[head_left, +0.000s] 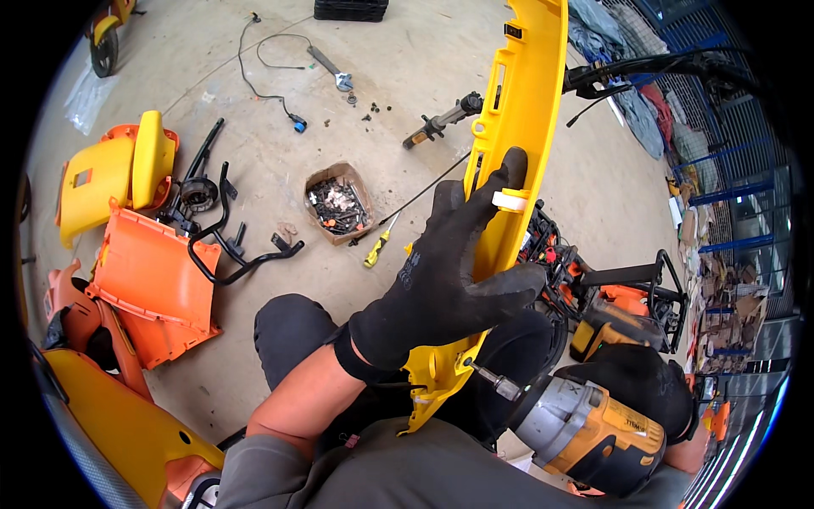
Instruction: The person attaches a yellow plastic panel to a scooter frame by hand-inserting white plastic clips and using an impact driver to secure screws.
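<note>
A long yellow plastic panel (pixel 519 110) stands tilted in front of me, its lower end by my lap. My left hand (pixel 449 263), in a black glove, grips it by the edge, fingers over the inner face near a white clip (pixel 510 200). Also gloved in black, my right hand (pixel 638 382) holds a yellow and grey power driver (pixel 598 433), which hides part of the fingers. The driver's bit (pixel 493 378) points left, its tip at a mounting tab near the panel's bottom end; whether a screw sits there I cannot tell.
On the floor lie a cardboard box of small hardware (pixel 339 202), a yellow screwdriver (pixel 381 242), an adjustable wrench (pixel 331 68) and a black cable (pixel 254 85). Orange (pixel 157 276) and yellow panels (pixel 97 182) with black tubing (pixel 225 246) lie left; wiring (pixel 551 254) is right.
</note>
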Demonstrator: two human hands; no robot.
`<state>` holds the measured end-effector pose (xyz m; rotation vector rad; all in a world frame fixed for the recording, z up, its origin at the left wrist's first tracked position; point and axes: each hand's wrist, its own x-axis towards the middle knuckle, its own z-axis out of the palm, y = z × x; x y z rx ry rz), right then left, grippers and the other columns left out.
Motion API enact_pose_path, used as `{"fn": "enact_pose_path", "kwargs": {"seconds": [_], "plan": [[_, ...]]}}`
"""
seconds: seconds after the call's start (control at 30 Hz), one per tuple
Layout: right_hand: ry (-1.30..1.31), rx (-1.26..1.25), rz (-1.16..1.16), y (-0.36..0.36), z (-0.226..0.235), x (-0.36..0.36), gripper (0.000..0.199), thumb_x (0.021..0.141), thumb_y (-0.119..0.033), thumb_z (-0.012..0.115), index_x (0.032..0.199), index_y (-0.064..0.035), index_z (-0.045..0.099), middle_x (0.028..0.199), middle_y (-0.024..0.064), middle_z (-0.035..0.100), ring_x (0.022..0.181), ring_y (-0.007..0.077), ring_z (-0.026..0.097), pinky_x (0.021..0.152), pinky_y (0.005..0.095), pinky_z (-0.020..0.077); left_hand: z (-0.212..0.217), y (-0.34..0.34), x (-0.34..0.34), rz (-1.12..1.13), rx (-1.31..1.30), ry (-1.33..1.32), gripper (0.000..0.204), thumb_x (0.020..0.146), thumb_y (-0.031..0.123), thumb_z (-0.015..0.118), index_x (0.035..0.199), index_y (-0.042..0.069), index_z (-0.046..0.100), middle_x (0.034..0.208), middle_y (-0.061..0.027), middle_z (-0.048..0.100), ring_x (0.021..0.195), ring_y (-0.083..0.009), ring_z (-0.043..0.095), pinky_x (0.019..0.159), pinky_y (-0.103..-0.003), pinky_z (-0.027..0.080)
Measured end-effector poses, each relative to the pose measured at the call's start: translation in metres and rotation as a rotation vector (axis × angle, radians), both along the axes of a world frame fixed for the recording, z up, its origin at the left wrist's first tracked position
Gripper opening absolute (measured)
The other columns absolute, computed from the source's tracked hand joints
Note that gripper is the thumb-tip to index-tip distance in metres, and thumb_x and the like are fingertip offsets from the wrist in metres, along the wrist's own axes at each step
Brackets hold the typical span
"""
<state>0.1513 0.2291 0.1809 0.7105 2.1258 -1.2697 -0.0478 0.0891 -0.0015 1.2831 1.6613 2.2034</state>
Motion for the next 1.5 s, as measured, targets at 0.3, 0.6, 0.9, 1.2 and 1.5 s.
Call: {"fn": "enact_pose_path", "kwargs": {"seconds": [0.3, 0.6, 0.9, 1.2, 1.5], "plan": [[0.233, 0.757, 1.097, -0.012, 0.025, -0.051, 0.044, 0.079, -0.022, 0.068, 0.122, -0.0111, 0.064, 0.093, 0.0068, 0.065, 0.086, 0.0221, 0.068, 0.076, 0.0352, 0.0552, -0.004, 0.006, 0.002, 0.021, 0.023, 0.012, 0.093, 0.077, 0.026, 0.077, 0.153, 0.002, 0.03, 0.145, -0.0187, 0.048, 0.091, -0.0335, 0.046, 0.089, -0.043, 0.04], [0.236, 0.652, 1.045, -0.005, 0.02, -0.054, 0.042, 0.077, -0.02, 0.069, 0.118, -0.0085, 0.065, 0.094, 0.0079, 0.065, 0.085, 0.0237, 0.068, 0.076, 0.0371, 0.0558, -0.005, 0.004, -0.004, 0.022, 0.024, 0.084, 0.087, 0.078, 0.014, 0.077, 0.151, 0.001, 0.032, 0.109, -0.014, 0.044, 0.1, -0.0255, 0.046, 0.091, -0.036, 0.04], [0.258, 0.837, 1.189, -0.022, 0.028, -0.059, 0.039, 0.077, -0.018, 0.07, 0.116, -0.0147, 0.067, 0.091, 0.0023, 0.067, 0.084, 0.0199, 0.069, 0.073, 0.0339, 0.0552, 0.0, 0.003, 0.0, -0.002, -0.023, 0.026, 0.087, 0.077, 0.012, 0.076, 0.151, 0.001, 0.031, 0.111, -0.0145, 0.044, 0.1, -0.0262, 0.046, 0.092, -0.036, 0.04], [0.215, 0.638, 1.015, -0.012, 0.018, -0.043, 0.047, 0.08, -0.019, 0.069, 0.125, -0.0087, 0.063, 0.097, 0.0068, 0.066, 0.087, 0.0227, 0.068, 0.076, 0.0354, 0.0548, -0.005, 0.004, 0.002, 0.01, -0.001, 0.044, 0.087, 0.078, 0.016, 0.076, 0.15, -0.001, 0.031, 0.109, -0.0146, 0.042, 0.099, -0.0263, 0.045, 0.092, -0.036, 0.039], [0.257, 0.644, 1.0, -0.014, 0.019, -0.033, 0.05, 0.078, -0.018, 0.069, 0.126, -0.0046, 0.061, 0.095, 0.0082, 0.065, 0.087, 0.0248, 0.068, 0.077, 0.0373, 0.0544, -0.001, 0.002, 0.004, -0.021, -0.036, 0.054, 0.085, 0.076, 0.012, 0.078, 0.146, -0.003, 0.032, 0.114, -0.0149, 0.043, 0.104, -0.0263, 0.045, 0.095, -0.036, 0.04]]}}
